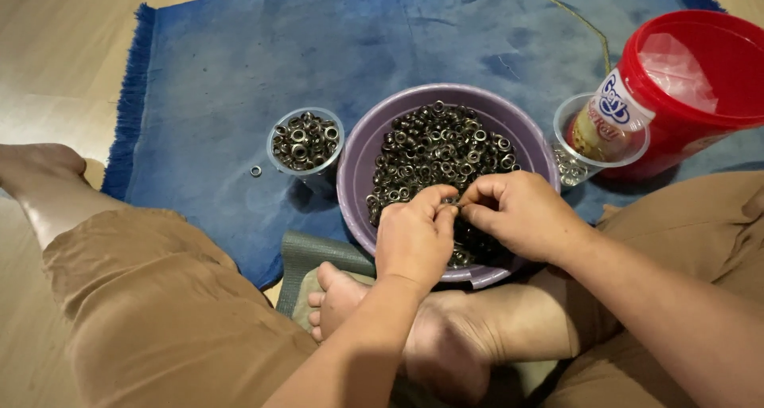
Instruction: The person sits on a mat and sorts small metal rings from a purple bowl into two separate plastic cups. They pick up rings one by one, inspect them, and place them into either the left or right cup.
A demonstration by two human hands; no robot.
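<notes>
A purple bowl (358,149) full of small dark metal eyelet rings (438,149) sits on a blue cloth in front of my crossed legs. My left hand (414,237) and my right hand (521,213) meet over the bowl's near side. Their fingertips pinch a small metal ring (451,203) between them. Left of the bowl stands a small clear cup (306,141) holding more rings.
One loose ring (255,171) lies on the blue cloth (215,81) left of the cup. At right a clear cup (593,141) leans against a red bucket (692,81) lying on its side. A thin cord (557,6) lies at the back. Wooden floor surrounds the cloth.
</notes>
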